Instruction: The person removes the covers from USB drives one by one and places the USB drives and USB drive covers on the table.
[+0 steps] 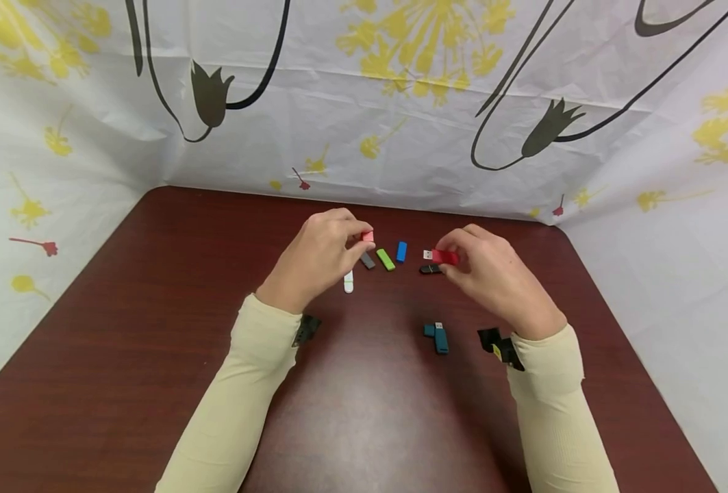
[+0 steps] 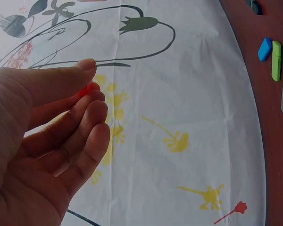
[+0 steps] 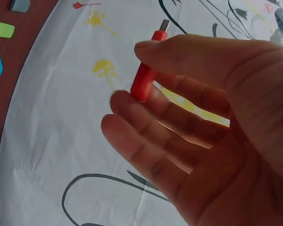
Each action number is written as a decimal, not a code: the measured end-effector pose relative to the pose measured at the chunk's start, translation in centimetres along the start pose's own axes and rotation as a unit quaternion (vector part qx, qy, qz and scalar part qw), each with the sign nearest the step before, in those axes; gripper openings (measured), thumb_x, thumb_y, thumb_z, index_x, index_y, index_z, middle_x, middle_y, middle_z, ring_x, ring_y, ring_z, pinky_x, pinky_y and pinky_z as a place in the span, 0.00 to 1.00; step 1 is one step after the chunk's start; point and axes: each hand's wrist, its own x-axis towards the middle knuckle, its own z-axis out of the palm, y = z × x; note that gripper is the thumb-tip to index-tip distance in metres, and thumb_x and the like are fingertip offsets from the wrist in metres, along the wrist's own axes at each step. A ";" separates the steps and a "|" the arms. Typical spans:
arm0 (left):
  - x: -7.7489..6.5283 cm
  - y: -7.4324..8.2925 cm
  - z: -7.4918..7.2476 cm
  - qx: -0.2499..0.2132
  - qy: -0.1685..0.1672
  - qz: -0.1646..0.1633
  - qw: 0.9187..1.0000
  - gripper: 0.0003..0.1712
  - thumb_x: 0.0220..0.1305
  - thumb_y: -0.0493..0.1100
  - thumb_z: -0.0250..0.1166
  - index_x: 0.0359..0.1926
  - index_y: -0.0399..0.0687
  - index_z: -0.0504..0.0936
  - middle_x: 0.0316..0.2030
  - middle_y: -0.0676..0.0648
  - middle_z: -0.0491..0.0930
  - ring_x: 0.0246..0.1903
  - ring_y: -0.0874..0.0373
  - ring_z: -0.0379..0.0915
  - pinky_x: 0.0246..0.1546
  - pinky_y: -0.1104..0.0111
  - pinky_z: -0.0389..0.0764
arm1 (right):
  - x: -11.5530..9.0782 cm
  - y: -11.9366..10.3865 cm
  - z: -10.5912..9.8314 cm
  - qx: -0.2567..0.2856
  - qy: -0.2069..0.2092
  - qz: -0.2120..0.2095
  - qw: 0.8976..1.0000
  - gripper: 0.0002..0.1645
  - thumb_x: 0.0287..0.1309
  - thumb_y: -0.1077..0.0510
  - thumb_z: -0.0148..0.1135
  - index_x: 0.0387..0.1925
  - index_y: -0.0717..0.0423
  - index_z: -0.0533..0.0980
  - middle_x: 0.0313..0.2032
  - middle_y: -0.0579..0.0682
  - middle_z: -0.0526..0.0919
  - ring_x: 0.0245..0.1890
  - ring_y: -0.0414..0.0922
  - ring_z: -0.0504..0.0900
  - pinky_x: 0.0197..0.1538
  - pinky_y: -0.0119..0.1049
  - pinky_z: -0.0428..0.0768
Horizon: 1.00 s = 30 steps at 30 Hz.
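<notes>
Between thumb and fingertips, my left hand pinches a small red cap, mostly hidden by the fingers in the left wrist view. My right hand holds a red USB stick between thumb and fingers, its metal connector bare and pointing left toward the other hand. The two red pieces are apart, both raised over the far part of the table. Below the right hand lies a black USB stick, partly covered by the hand in the head view.
White, grey, green and blue USB sticks lie on the dark red table. Nearer the front, a teal USB stick has its connector bare, with a teal cap beside it. Patterned sheeting surrounds the table.
</notes>
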 end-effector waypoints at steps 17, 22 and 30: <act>0.1 0.6 0.5 0.001 -0.024 -0.016 1.000 0.11 0.71 0.39 0.75 0.49 0.37 0.92 0.41 0.43 0.89 0.38 0.52 0.82 0.43 0.64 0.86 | -0.2 0.4 3.0 0.021 -0.228 0.020 0.973 0.16 0.69 0.61 0.64 0.26 0.51 0.70 0.21 0.44 0.69 0.21 0.39 0.67 0.29 0.35 0.66; 0.1 0.8 0.6 0.002 -0.026 -0.018 0.999 0.11 0.70 0.40 0.75 0.49 0.38 0.92 0.41 0.43 0.89 0.37 0.53 0.82 0.43 0.65 0.86 | 0.2 0.3 4.3 0.025 -0.274 0.019 0.961 0.19 0.73 0.62 0.63 0.24 0.51 0.70 0.20 0.44 0.69 0.19 0.38 0.68 0.29 0.33 0.69; -0.1 1.0 0.8 -0.002 -0.040 -0.025 0.999 0.10 0.71 0.40 0.75 0.48 0.39 0.93 0.40 0.44 0.89 0.36 0.55 0.81 0.42 0.66 0.86 | 0.4 -0.2 6.7 0.042 -0.323 0.044 0.944 0.32 0.73 0.65 0.62 0.16 0.45 0.58 0.14 0.40 0.55 0.15 0.37 0.53 0.26 0.30 0.61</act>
